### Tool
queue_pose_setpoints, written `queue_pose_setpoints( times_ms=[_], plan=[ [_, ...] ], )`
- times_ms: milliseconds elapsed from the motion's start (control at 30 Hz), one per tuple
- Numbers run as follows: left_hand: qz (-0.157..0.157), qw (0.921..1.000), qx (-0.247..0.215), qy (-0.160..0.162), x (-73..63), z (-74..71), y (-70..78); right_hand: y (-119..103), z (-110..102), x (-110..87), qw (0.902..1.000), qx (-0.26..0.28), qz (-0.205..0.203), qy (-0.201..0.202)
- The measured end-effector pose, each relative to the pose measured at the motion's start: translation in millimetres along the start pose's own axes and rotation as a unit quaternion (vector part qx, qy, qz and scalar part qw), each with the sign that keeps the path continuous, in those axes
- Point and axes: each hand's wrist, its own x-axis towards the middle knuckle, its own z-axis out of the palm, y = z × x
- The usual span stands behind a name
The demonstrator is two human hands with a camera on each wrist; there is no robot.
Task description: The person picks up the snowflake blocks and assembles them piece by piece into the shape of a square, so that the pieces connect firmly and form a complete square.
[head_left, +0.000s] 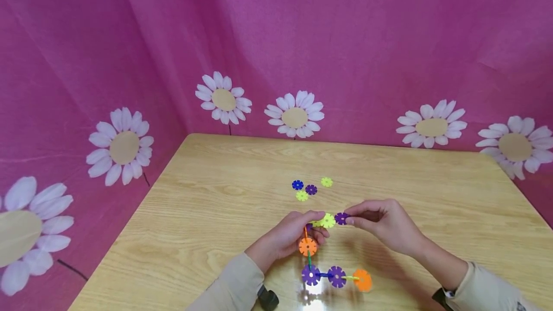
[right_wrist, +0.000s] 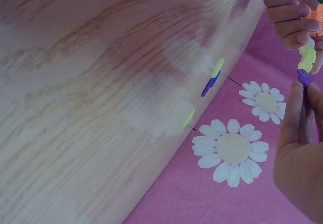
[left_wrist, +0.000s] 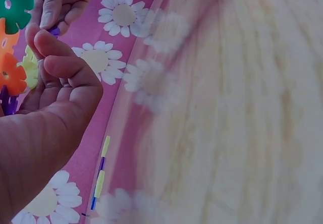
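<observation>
In the head view my left hand [head_left: 285, 235] grips a linked chain of notched plastic discs by its upper end, thumb on top. A yellow disc [head_left: 328, 220] sticks out past that thumb. Between thumb and fingertips my right hand [head_left: 390, 224] pinches a purple disc [head_left: 342, 218], its edge at or very close to the yellow one; whether they are joined I cannot tell. From the left hand the chain hangs through an orange disc [head_left: 308, 246] and a green disc [head_left: 309, 259], then runs right through purple discs [head_left: 337, 276] to an end orange disc [head_left: 362, 280].
Loose discs lie further back on the wooden table [head_left: 216, 196]: a blue disc [head_left: 297, 185], a purple disc [head_left: 311, 189] and two yellow discs [head_left: 327, 182]. A black object [head_left: 269, 299] is beside the left sleeve. A pink flowered cloth [head_left: 345, 61] stands behind the table.
</observation>
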Motion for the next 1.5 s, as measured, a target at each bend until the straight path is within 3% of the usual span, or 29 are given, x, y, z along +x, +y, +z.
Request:
queue_pose_setpoints(
  times_ms=[467,867,1100,1333,1500],
  plan=[
    [-0.018,0.9996,0.005,-0.022,-1.4,0.4,0.5,1,5,-4.2,0.9995,0.007,-0.027,-0.014],
    [-0.015,0.9997,0.021,0.004,0.3,1.9,-1.0,2,16,-8.0,0.9942,-0.073,-0.068,0.04],
    [-0.023,0.9997,0.003,0.008,-0.1,3.8,-1.1,3,21,-8.1,0.9932,-0.068,-0.078,0.053],
    [-0.022,0.9996,0.017,0.005,-0.6,2.7,-0.4,1,15,-2.9,0.9961,-0.047,-0.072,0.019],
    [-0.025,0.9997,-0.005,0.005,1.0,1.4,-1.6,6,10,1.7,0.9985,-0.016,-0.052,0.004]
  ],
)
